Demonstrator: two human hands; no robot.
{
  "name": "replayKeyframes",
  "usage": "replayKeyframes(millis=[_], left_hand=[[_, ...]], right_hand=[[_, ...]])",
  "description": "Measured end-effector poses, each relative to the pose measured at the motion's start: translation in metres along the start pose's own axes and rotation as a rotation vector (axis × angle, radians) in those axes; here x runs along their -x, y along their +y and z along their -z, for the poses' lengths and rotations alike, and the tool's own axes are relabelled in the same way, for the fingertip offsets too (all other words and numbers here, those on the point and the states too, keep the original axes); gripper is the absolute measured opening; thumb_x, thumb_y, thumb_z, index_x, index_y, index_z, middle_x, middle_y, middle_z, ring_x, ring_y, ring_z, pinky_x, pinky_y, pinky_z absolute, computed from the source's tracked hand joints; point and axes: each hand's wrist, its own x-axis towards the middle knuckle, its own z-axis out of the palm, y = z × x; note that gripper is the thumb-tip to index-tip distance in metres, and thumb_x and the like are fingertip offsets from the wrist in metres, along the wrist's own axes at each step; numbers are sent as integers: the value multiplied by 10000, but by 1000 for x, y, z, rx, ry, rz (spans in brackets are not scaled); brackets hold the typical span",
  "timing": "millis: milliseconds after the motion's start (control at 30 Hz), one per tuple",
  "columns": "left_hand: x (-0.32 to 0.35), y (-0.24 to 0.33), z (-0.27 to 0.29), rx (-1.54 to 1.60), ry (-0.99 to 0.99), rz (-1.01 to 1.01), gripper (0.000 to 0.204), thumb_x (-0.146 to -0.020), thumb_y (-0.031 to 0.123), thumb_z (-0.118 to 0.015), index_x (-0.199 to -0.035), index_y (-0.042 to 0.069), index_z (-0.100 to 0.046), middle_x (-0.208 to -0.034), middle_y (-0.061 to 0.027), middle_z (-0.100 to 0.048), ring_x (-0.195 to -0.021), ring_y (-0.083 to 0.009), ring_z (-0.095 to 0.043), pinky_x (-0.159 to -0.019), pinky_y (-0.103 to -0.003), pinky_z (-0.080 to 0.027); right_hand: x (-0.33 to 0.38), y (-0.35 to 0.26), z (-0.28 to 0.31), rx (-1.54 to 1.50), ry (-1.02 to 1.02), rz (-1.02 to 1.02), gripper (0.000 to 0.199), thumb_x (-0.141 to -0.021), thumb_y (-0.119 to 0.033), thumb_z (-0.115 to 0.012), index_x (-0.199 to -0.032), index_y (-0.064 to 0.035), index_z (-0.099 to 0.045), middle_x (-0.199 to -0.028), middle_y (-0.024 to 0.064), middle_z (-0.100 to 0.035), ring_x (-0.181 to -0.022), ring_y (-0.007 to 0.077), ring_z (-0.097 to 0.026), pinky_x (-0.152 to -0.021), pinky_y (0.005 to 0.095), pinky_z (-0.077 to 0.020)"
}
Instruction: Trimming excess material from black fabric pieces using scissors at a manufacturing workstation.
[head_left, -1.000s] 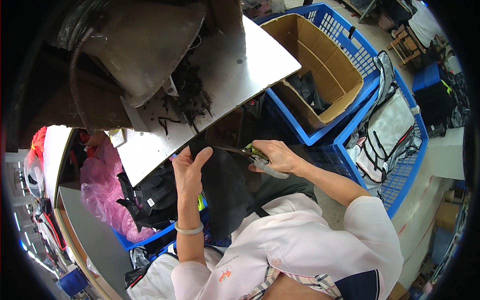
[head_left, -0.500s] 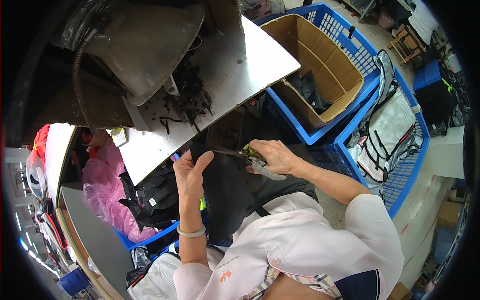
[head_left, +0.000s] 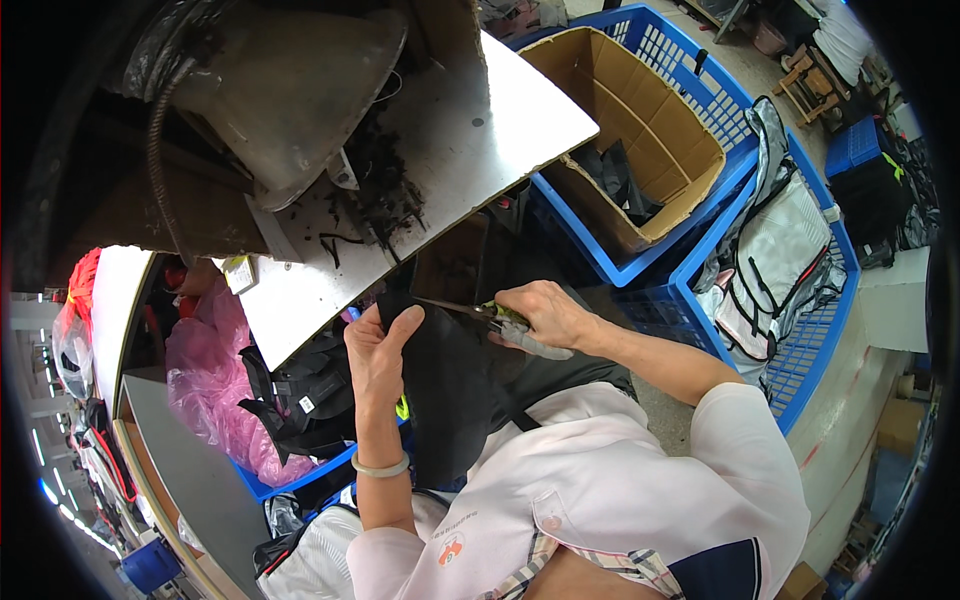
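A limp black cloth [head_left: 440,395] hangs just left of the frame's centre. Scissors [head_left: 495,318] with green-and-grey handles are held near the centre, their blades pointing left at the cloth's upper part.

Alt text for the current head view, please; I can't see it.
A person's left hand grips black fabric while the right hand holds scissors, blades at the fabric's far edge. Beyond is a white table strewn with dark scraps; to the right, blue crates, one holding a cardboard box.
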Motion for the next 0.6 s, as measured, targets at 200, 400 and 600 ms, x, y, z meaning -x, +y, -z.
replayKeyframes(millis=[200,400,600], left_hand=[[4,-11,5,-43,-40,44,51,-808,20,-658,-822,-27,-645,-721,-37,-649,-607,-69,-581,-566,-194,-471],[3,-1,-1,-17,-46,59,55,-813,26,-653,-821,-28,-643,-719,-28,-642,-594,-60,-558,-556,-200,-461],[7,-3,-6,-82,-103,99,73,-820,26,-637,-851,-39,-648,-746,-30,-651,-636,-61,-569,-590,-198,-469]], right_hand=[[-5,-4,3,18,-84,-50,348,-716,-313,-670,-766,21,-584,-649,196,-587,-656,359,-595,-582,420,-454],[-2,-2,-3,-89,-111,-78,312,-725,-266,-677,-729,12,-536,-650,189,-570,-607,353,-575,-556,407,-444],[-8,-5,-5,-61,33,66,319,-739,-271,-671,-713,16,-535,-596,189,-542,-555,356,-559,-542,403,-441]])
